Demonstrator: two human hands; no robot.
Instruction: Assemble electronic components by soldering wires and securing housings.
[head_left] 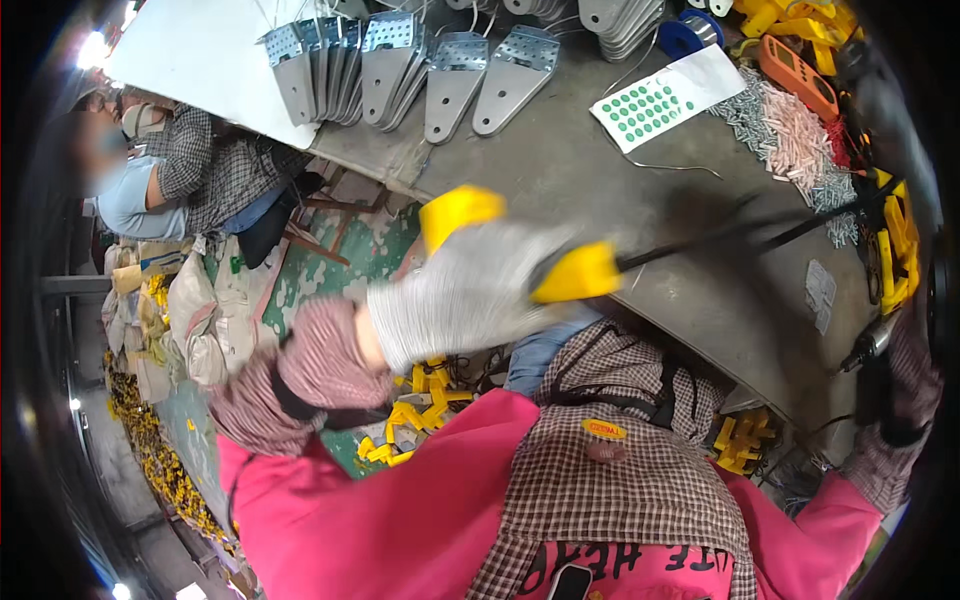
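My left hand [470, 290], in a pale grey knitted glove, is raised over the near table edge and smeared by motion. Its fingers are wrapped round a yellow plastic part [580, 273], and more yellow shows above the knuckles. Black cords [740, 235] stretch from this part across the table toward several yellow pieces [897, 245] at the right rim. My right forearm [885, 465] runs up along that rim in a checked sleeve; the hand itself is lost past the dark picture edge. Beside this sleeve lies a silver-tipped tool [868, 343], partly hidden.
Grey metal brackets [455, 90] hang in bundles at the back. A sheet of green stickers [650, 105], a blue wire spool [690, 35], an orange meter [800, 75] and piles of screws [745, 110] and pink plugs [795, 135] lie rightward. At left sits another person [215, 165] near white sacks [205, 315].
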